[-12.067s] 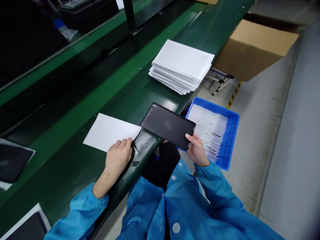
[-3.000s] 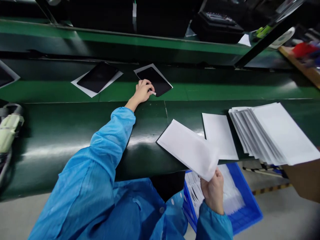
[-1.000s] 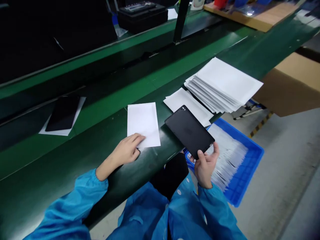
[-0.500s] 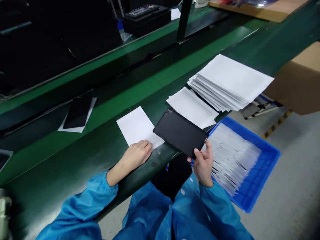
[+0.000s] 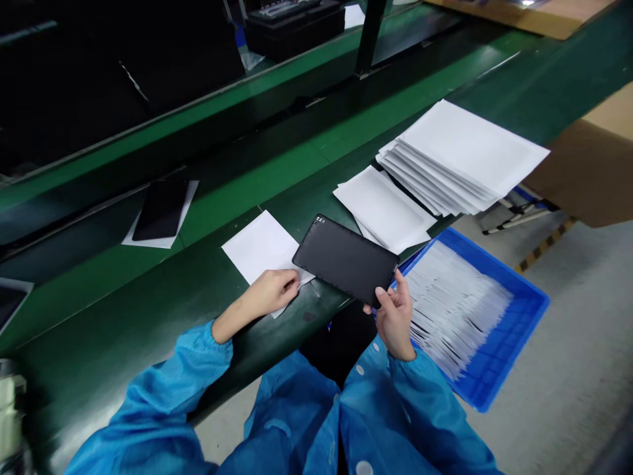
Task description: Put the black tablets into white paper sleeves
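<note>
Left hand curled at white sheet, flatter earlier, cannot tell if pinching, right hand still clamped on black panel

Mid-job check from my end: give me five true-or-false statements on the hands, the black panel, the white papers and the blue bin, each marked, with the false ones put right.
1. The right hand grips the black panel near one end. True.
2. The blue bin holds many white papers. True.
3. The left hand is inside the blue bin. False: the left hand is at the white sheet on the green work surface.
4. The tall white stack stands on the floor. False: the tall white stack lies on the green work surface.
5. The black panel lies inside the cardboard box. False: it is in the right hand.
</note>
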A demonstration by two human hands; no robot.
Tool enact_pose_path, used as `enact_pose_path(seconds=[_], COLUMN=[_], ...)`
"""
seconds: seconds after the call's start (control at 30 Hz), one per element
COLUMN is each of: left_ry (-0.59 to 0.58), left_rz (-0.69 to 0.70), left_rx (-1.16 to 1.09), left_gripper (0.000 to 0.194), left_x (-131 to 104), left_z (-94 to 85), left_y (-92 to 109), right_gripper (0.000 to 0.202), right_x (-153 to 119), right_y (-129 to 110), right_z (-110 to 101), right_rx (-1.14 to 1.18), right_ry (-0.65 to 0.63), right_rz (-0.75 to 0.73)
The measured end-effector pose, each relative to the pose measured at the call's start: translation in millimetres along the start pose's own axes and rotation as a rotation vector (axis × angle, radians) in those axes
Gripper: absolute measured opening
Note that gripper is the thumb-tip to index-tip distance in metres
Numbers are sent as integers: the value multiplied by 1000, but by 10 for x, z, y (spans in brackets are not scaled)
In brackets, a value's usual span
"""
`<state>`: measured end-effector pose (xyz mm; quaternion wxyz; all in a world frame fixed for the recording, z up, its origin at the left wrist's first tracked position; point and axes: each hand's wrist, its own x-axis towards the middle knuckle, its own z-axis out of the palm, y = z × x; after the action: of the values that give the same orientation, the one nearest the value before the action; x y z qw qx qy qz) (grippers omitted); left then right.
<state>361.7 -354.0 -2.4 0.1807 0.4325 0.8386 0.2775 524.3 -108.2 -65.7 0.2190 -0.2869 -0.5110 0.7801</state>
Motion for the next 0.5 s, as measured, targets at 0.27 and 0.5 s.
enact_pose_path(seconds=[0.27,0.5], left_ry=[-33,-210], left_rz=[8,-25], left_rx=[-4,476], left_gripper=[17,15], left_x=[-8,-122], left_z=[-20,2], left_y=[-26,340], right_gripper=[71,64], right_x=[-44,-84], right_y=[14,-6], right_z=[-23,-70], right_rx=[-33,0], right_ry=[32,59], right_rz=[-38,-20])
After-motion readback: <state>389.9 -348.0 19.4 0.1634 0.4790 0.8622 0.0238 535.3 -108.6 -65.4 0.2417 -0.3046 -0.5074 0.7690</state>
